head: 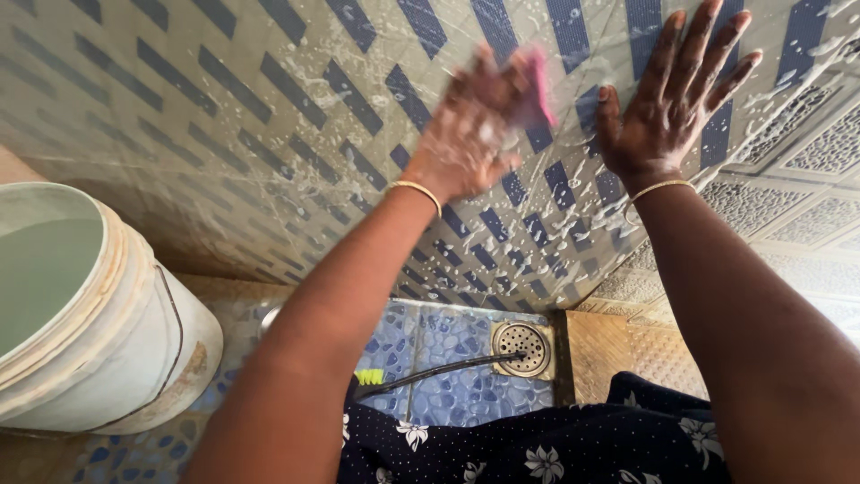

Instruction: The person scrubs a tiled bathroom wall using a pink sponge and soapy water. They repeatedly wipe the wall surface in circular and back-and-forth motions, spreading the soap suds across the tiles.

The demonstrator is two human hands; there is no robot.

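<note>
My left hand (470, 134), covered in soap foam, grips a pink scrubber (538, 90) and presses it against the tiled wall (269, 108), which has blue rectangles on a pale ground and streaks of suds. The hand and scrubber are blurred by motion. My right hand (672, 94) rests flat on the same wall just to the right, fingers spread, holding nothing. Both wrists wear thin gold bangles.
A large white bucket (134, 358) with greenish water stands at the left on the floor. Below, a round metal floor drain (522, 347) sits in blue pebble-pattern tiles, with a thin dark hose (439, 370) leading to it. Patterned beige tiles (806, 206) cover the right wall.
</note>
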